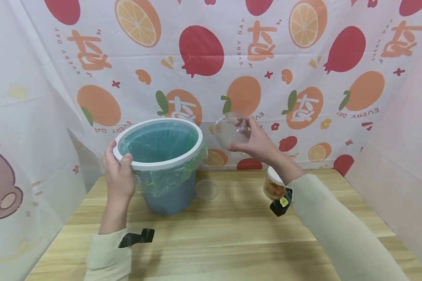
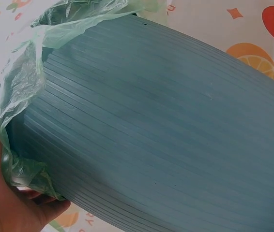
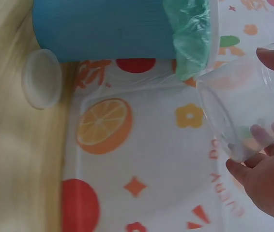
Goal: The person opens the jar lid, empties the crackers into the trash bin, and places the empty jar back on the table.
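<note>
We see a clear, round plastic container (image 1: pixel 226 132) held up just right of a blue ribbed bin (image 1: pixel 168 197), the right hand (image 1: pixel 254 142) curved wide around its side. The left hand (image 1: pixel 120 175) grips the bin's white rim (image 1: pixel 161 164). On the wooden bench (image 1: pixel 214 249) we see 1 clear round disc (image 1: pixel 206 189) and 1 white-lidded jar (image 1: pixel 273 189).

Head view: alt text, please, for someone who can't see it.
A person's right grip holds a clear cup in the air beside a lined blue bin; the left grip holds its white rim. A clear disc and a white-lidded jar sit on the table, before a fruit-print sheet.
</note>
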